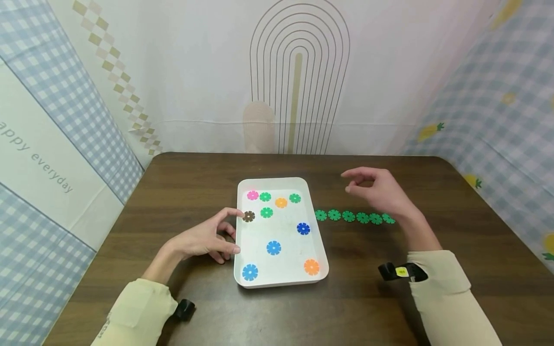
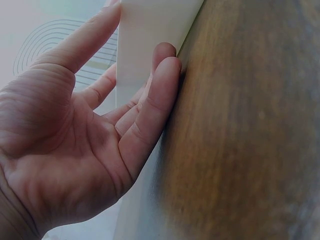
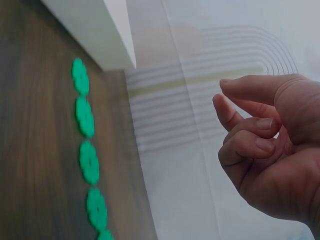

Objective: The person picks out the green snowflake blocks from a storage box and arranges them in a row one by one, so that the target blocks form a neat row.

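A shallow white tray (image 1: 287, 278) lies on the table, with flower-shaped plastic discs inside it. My left hand (image 1: 212, 238) holds its left side. The index finger and thumb are on the rim, and in the left wrist view the other fingers lie against the tray's outer wall (image 2: 150, 25). A brown disc (image 1: 248, 216) is just inside, near that index fingertip. Above the table, right of the tray, hovers my right hand (image 1: 383, 190). Its thumb and index tips are slightly apart, the other fingers loosely curled, and nothing shows between them. Below it runs a row of green discs (image 1: 348, 216).
Inside the tray are a pink disc (image 1: 253, 195), green discs (image 1: 266, 213), orange discs (image 1: 311, 267), light blue discs (image 1: 250, 272) and a dark blue disc (image 1: 303, 228). The green row starts by the tray's right wall. Patterned cloth (image 1: 195, 86) hangs behind the wooden table (image 1: 199, 180).
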`<state>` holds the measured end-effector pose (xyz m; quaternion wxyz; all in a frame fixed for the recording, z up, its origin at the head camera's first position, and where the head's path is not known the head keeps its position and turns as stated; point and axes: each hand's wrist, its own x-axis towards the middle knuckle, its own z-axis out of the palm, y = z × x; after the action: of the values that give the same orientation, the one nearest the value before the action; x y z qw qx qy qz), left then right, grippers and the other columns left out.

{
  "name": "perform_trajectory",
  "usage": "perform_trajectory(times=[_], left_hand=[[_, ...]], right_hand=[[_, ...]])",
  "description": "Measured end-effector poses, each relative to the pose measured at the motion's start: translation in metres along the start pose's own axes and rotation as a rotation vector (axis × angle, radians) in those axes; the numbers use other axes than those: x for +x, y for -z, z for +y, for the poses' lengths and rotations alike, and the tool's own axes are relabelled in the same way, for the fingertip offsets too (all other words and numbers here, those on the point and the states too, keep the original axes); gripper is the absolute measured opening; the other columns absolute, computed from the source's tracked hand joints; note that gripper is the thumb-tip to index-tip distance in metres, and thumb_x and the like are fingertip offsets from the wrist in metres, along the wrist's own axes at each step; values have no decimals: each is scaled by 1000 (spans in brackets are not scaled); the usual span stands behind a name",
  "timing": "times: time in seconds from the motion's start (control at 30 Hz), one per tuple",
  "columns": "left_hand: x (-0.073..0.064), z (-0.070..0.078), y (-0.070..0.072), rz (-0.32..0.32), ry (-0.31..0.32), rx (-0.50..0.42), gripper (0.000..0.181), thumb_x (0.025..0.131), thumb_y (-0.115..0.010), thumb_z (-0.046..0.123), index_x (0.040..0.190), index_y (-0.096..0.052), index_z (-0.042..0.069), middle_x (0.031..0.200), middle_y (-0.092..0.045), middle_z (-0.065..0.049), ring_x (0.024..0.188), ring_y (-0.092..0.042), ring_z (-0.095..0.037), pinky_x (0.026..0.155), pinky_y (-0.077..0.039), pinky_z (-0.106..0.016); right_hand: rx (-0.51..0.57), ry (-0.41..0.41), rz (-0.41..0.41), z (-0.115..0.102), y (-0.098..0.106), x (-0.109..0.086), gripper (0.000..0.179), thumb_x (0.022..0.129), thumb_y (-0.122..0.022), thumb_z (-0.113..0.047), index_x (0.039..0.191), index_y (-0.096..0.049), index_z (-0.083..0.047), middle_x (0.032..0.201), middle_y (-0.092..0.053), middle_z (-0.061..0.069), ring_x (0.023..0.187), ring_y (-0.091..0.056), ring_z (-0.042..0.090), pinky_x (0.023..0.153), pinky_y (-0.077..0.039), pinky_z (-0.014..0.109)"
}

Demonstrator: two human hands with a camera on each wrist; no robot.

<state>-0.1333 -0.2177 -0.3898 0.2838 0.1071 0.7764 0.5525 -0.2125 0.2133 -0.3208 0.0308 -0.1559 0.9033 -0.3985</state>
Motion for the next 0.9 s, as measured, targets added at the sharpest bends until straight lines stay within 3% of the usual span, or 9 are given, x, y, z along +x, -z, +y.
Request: perform_trajectory(times=[0.2, 0.53, 0.9], left_hand=[[0, -1, 0, 8, 2, 4, 87, 91, -86, 19, 157, -29, 18, 115, -57, -20, 78, -70, -28, 69, -64, -43], [1, -1, -1, 3, -5, -6, 87, 91, -86, 18, 157, -29, 17, 115, -57, -19, 78, -70, -27, 68, -64, -43], [0, 0, -1, 5, -4, -8, 86, 92, -85, 17, 157, -29, 16, 116, -55, -19, 79, -71, -27, 68, -64, -42]], right_hand=[[35, 18, -33, -17, -18, 10, 33, 100, -73, -21, 132, -71, -12, 111, -69, 13, 102, -61, 28, 77, -53, 32], [69, 33, -91, -39, -54, 25, 32, 99, -72, -15, 130, -72, -13, 109, -68, 11, 96, -58, 29, 64, -51, 29], [69, 75, -147, -59, -85, 40, 33, 98, -74, -17, 130, -74, -11, 110, -72, 10, 94, -61, 29, 70, -52, 31]])
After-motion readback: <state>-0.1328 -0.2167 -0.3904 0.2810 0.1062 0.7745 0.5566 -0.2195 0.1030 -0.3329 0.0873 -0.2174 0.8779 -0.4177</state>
